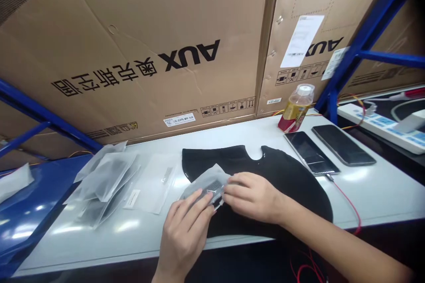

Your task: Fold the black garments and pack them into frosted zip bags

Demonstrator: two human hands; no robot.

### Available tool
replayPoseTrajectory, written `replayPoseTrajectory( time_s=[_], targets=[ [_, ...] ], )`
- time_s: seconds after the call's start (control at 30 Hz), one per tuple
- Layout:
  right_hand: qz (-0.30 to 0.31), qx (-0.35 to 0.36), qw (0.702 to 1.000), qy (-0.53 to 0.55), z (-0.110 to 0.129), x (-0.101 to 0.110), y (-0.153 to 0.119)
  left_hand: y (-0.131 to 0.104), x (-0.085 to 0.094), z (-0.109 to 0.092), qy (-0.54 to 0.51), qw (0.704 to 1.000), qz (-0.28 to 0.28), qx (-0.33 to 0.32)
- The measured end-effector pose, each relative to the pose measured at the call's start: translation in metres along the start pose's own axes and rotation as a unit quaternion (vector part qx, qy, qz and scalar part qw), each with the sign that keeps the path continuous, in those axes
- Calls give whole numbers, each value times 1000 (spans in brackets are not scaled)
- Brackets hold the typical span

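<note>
Cardboard boxes (139,53) printed with big black letters stand along the back of my white worktop (381,190), with blue shelf posts (358,40) on either side. Both my hands are together over a black mat (292,177) near the front edge, pinched on one small clear bag (207,185) with something grey inside. My left hand (186,230) comes up from below with its fingers laid over the bag's near side, and my right hand (254,196) nips the right-hand end between thumb and fingertips. To handle it well, I judge I should keep the bag flat against the mat, hold it still with the left hand and let only the right fingertips work the end, since the film is slippery and creases easily. Counting what is about me: one bag in my hands, a loose pile of similar bags (102,181) to the left whose number I cannot tell because they overlap, and one flat bag (151,188) lying apart beside the pile. Two dark phones (310,152) (341,143) lie side by side to the right, one drink bottle (297,108) behind them, one white power strip (381,128) beyond, and one red wire (348,203) runs off the front edge.
</note>
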State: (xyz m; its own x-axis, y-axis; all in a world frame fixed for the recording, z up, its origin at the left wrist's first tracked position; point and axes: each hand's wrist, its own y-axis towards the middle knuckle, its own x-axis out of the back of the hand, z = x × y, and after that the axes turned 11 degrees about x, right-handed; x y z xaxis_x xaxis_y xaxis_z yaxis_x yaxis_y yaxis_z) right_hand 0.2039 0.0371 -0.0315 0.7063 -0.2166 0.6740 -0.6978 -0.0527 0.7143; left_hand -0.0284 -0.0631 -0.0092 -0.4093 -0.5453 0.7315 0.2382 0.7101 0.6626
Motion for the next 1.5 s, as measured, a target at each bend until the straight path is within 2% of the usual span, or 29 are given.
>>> replayPoseTrajectory(
  time_s=[0.1, 0.23, 0.47, 0.53, 0.63, 0.8, 0.97, 1.07, 1.27, 1.37, 1.5],
  targets=[
    [25, -115, 987, 107, -5, 6, -1, -1, 1, 3, 0, 1000, 11, 4],
    [37, -223, 945, 237, -9, 12, 1, 2, 1, 4, 12, 999, 41, 0],
    [42, -305, 890, 336, -11, 15, 11, 1, -2, 3, 17, 998, 67, 11],
    [53, -320, 886, 331, -12, 12, 14, 1, -3, 4, 6, 997, 72, 25],
    [77, -325, 898, 286, -14, 4, 18, 2, -4, 4, 11, 997, 73, 16],
    [95, -300, 916, 250, -16, 3, 22, 6, -1, 1, 47, 998, 45, -22],
    [61, -146, 973, 170, -1, 13, 14, 5, 5, 2, 67, 997, 11, -43],
    [29, -97, 993, 67, 8, 8, 11, 4, 5, 4, 76, 994, 10, -84],
    [2, -7, 999, -41, 11, 4, 15, 2, 3, 7, 60, 994, 14, -88],
    [-11, 4, 999, -49, 12, 4, 11, 4, 4, 4, 58, 995, 21, -84],
    [13, 1, 999, -46, 12, 4, 5, 7, 6, 2, 61, 994, 31, -90]
  ],
)
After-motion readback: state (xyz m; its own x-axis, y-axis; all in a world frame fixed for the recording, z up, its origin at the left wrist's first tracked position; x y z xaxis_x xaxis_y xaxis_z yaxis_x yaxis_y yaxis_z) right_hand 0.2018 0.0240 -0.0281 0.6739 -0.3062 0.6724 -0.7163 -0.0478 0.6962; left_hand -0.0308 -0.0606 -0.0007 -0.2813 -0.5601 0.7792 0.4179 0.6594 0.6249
